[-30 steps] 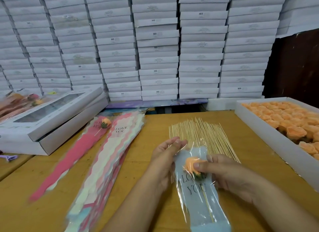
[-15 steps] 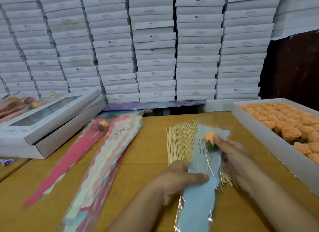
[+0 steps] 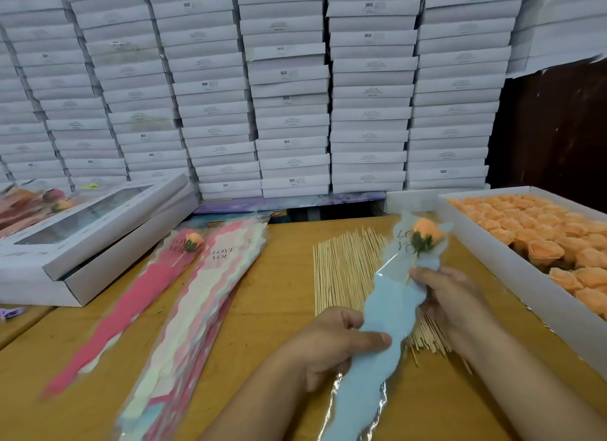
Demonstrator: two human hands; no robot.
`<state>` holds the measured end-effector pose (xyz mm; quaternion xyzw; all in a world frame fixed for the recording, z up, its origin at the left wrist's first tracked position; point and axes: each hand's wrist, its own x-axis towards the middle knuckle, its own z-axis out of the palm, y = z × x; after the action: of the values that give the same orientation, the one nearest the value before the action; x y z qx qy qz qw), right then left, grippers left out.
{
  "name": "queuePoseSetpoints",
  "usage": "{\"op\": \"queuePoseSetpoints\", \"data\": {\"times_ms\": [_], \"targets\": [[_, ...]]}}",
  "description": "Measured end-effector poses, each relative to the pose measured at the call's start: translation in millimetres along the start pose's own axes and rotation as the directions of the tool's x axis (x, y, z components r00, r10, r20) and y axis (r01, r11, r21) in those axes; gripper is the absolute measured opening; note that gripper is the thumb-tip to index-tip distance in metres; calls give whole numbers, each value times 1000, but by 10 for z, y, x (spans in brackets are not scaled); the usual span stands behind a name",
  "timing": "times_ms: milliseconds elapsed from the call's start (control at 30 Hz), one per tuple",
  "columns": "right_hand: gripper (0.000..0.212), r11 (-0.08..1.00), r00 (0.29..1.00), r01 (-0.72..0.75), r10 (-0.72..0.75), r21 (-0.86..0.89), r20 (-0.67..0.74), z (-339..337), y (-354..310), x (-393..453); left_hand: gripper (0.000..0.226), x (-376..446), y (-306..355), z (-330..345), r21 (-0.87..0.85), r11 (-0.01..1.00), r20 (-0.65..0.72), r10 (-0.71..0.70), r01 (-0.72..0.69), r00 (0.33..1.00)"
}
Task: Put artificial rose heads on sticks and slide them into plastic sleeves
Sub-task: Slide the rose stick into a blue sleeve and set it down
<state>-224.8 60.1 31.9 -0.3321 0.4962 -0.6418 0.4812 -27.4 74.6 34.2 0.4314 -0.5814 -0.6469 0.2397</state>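
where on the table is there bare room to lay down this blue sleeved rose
Bare wood shows between the stack of empty sleeves and the sticks, and in the near right corner between the right hand and the tray of rose heads. The left is crowded: the pink sleeved rose lies beside the windowed box.

**Plastic, paper and wood**

The sleeve (image 3: 391,312) is glossy clear plastic with a matt blue paper liner; below the left hand's (image 3: 331,345) grip its edges glint. Above the right hand (image 3: 450,296), the rose (image 3: 427,231) looks soft and matt. Sticks (image 3: 345,269) are pale bare wood on the smooth wooden tabletop (image 3: 279,309).
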Motion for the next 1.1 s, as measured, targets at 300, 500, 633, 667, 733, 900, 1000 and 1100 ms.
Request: {"op": "queuePoseSetpoints", "data": {"times_ms": [300, 500, 633, 667, 733, 900, 1000, 1100], "targets": [[13, 997, 992, -53, 58, -47, 113, 93, 68, -85, 7, -18, 15, -4, -3, 1000, -52, 8, -8, 999], [26, 995, 979, -99, 100, -12, 179, 49, 20, -50, 6, -151, 178, -71, 119, 992, -161, 49, -29, 986], [33, 994, 979, -98, 86, 55, 185, 27, 7, -14, 5, -385, 371, -468, 138, 982, -347, 172, -131, 922], [32, 994, 979, -95, 82, 58, 188, 20, 8, -14, 11, -434, 412, -629, 170, 976, -419, 199, -139, 886], [29, 995, 978, -88, 78, 46, 195, 17, 10, -18, 10, -509, 464, -1023, 288, 955, -585, 231, -68, 778], [22, 998, 974, -65, 67, -18, 215, 36, 31, -37, 5, -655, 211, -2182, 357, 918, -799, 202, 176, 566], [21, 998, 974, -53, 59, -36, 218, 57, 46, -36, 12, -780, -70, -2718, 400, 835, -871, 218, 377, 440], [21, 998, 974, -44, 53, -46, 221, 59, 47, -37, 28, -891, -318, -2974, 380, 780, -912, 227, 497, 342]]}}
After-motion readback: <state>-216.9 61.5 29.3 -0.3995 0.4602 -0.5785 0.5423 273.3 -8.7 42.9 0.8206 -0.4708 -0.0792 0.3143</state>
